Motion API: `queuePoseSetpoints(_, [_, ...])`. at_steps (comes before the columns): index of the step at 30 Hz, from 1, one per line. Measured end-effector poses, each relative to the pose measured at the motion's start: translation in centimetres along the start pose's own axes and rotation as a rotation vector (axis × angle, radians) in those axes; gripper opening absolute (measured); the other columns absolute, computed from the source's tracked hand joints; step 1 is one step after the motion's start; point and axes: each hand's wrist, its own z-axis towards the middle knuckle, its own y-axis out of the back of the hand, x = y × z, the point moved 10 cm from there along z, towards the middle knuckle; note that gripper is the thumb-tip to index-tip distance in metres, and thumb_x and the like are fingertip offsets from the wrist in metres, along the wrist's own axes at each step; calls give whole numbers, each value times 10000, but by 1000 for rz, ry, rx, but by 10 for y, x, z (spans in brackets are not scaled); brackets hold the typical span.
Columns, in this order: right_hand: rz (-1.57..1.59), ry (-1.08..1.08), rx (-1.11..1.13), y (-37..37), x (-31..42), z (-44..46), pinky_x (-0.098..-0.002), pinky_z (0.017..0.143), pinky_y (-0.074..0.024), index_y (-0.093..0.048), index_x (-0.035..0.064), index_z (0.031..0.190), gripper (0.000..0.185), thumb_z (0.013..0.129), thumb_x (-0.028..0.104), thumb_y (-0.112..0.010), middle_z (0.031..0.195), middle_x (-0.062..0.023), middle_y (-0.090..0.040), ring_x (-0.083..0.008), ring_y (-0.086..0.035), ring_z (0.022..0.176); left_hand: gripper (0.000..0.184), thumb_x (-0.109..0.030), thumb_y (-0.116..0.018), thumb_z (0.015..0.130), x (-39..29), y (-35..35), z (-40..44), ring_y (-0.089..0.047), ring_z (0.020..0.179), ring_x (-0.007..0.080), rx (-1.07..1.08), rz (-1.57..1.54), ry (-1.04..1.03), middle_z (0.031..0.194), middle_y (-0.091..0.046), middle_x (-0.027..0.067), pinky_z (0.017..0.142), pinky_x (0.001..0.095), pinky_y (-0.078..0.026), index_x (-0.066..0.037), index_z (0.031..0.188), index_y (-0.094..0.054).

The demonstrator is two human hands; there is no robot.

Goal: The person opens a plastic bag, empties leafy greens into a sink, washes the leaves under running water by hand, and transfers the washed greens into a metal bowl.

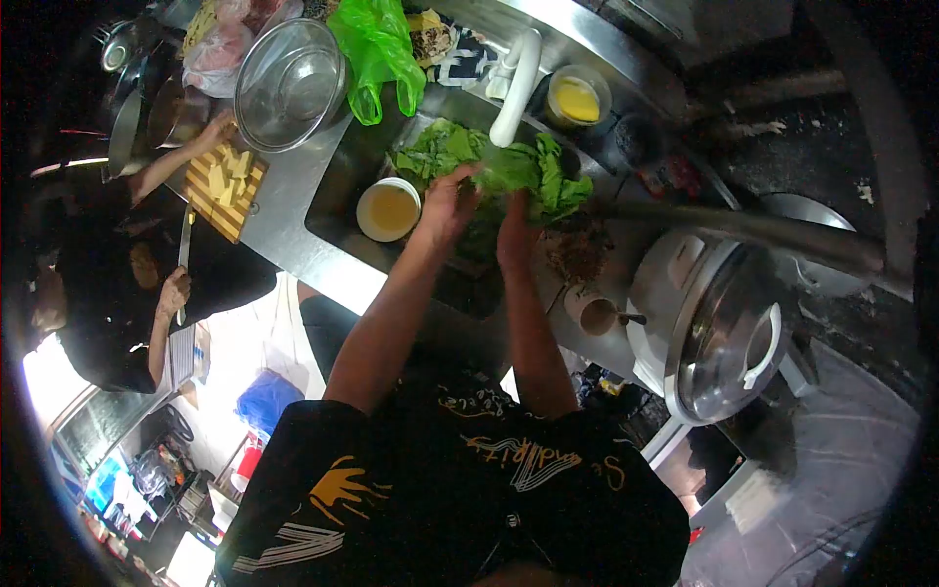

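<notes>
My left hand [450,203] is closed on leafy greens [511,171] below the white faucet [514,93]. My right hand [515,233] grips the same greens from their near side, its fingertips partly hidden by leaves. More loose green leaves [435,147] lie behind my hands in the metal sink [337,201]. Left of my left hand, a white bowl [389,209] of cloudy, yellowish liquid stands in the sink.
A co-worker's hand [174,291] holds a knife [185,245] by a striped cutting board [240,217] with pale yellow pieces. A glass bowl [290,86] and green plastic bag [377,49] stand behind the sink. At right are a cup [594,313] and lidded cooker [724,333].
</notes>
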Motion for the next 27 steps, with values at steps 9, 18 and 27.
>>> queuePoseSetpoints(9, [-365,295,28,-14,22,-7,-390,1123,-333,-454,44,1393,436,1075,331,-375,1391,-142,-523,-259,-491,1300,386,-230,-795,820,-9,-28,-29,-661,873,210,-6,291,-49,1016,-659,83,736,333,-562,-40,1101,-610])
queuePoseSetpoints(18, [945,-209,134,-12,2,10,-415,1154,-329,-451,-2,1350,370,998,84,-527,1400,-149,-506,-259,-468,1327,361,-79,-796,800,-37,24,2,-669,852,199,-83,254,-205,989,-669,56,647,351,-596,-56,1102,-599])
queuePoseSetpoints(27, [803,-473,661,-92,3,-14,-461,958,-509,-459,82,1380,461,990,300,-573,1264,-118,-585,-260,-609,1127,266,-178,-751,878,-112,0,-70,-644,858,140,117,740,-472,974,-676,43,659,293,-568,-41,1070,-627])
